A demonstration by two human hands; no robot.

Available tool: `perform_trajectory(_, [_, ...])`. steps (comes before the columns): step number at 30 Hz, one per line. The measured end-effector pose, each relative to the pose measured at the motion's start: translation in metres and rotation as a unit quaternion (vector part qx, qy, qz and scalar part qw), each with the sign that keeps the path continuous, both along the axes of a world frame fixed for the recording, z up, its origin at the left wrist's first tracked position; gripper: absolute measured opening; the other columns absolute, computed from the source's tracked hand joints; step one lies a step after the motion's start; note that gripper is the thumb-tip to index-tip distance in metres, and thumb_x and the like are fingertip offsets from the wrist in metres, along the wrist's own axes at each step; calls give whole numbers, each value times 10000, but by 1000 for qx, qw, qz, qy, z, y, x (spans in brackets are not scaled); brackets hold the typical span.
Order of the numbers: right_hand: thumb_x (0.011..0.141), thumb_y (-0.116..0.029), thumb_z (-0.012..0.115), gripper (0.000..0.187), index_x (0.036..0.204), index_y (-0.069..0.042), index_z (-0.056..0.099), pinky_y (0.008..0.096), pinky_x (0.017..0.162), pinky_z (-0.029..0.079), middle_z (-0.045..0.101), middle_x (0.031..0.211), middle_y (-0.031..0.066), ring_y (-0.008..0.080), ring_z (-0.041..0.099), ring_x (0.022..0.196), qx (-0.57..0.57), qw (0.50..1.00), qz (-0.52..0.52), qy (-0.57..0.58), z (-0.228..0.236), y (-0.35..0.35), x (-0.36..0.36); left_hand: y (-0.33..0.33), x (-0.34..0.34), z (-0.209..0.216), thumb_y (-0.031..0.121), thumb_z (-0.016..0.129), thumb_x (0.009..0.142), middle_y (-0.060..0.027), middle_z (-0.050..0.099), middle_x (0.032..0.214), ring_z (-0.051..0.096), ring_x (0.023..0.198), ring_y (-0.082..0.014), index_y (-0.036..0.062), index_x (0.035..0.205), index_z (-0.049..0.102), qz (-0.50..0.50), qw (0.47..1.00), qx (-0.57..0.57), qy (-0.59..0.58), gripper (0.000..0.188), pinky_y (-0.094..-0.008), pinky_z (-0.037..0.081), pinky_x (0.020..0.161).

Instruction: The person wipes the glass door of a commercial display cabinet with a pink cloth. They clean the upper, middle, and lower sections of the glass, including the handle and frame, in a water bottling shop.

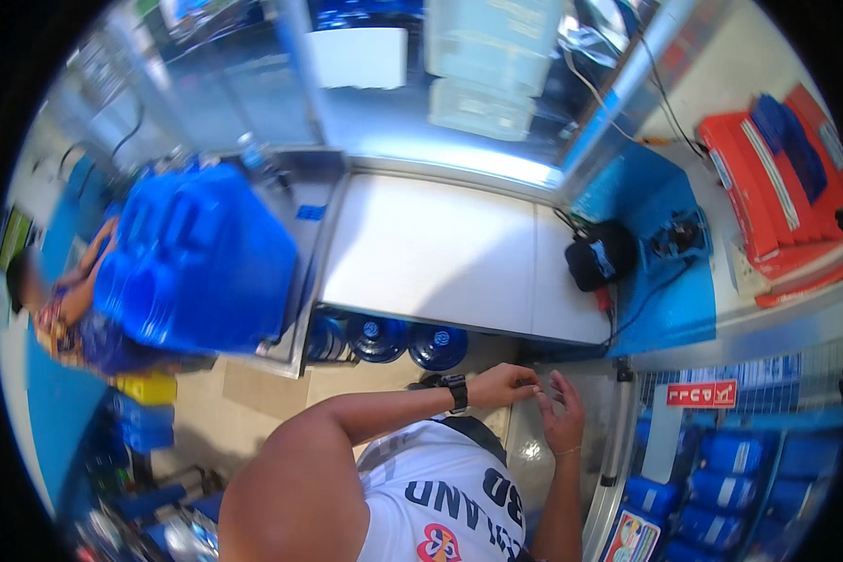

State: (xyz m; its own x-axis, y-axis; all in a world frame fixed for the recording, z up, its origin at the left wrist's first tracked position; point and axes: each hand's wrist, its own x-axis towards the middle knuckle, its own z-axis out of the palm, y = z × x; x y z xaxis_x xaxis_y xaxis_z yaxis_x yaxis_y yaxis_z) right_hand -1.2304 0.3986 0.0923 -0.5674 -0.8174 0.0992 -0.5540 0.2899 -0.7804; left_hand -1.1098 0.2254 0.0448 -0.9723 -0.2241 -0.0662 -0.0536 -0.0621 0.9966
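Observation:
My left hand (502,385), with a black watch (455,393) on its wrist, is in front of my body. Its fingers are pressed together in a pinch; anything between them is too small to make out. Close beside it is my right hand (562,418), palm turned up and fingers apart, a thin bracelet on the wrist. The fingertips of the two hands almost meet. Both are above the floor, just short of the front edge of the white countertop (421,234).
Large blue water containers (206,248) lie in a metal sink (314,272) at the left, with a person behind them. Blue round jugs (437,345) stand under the counter. A black cap (601,255) is on its right end. Shelved blue containers (721,489) show behind a door at right.

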Motion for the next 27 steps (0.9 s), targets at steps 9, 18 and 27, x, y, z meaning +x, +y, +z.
perform_trajectory(9, [961, -286, 727, 417, 1279, -22, 676, 362, 948, 534, 727, 1117, 150, 231, 694, 1114, 237, 961, 74, -124, -215, 72, 8, 50, 145, 9, 172, 675, 1009, -60, 731, 1027, 677, 937, -124, 20, 1173, 682, 276, 959, -8, -65, 224, -287, 547, 838])
perform_trajectory(18, [906, -450, 720, 521, 1150, 10, 724, 423, 857, 551, 722, 1063, 176, 307, 690, 972, 456, 873, 86, -150, -330, 388, 46, 100, 252, -12, 147, 704, 986, -70, 744, 976, 692, 876, -138, 31, 1150, 694, 381, 910, -33, -162, 202, -295, 553, 789])
perform_trajectory(27, [945, -272, 704, 305, 1171, -68, 697, 375, 653, 535, 668, 877, 28, 182, 628, 737, 313, 795, -289, -432, -318, 405, 59, -59, 213, -87, 334, 761, 871, -154, 772, 1001, 750, 909, -318, 55, 1199, 712, 352, 865, -259, -248, 433, -414, 582, 815])
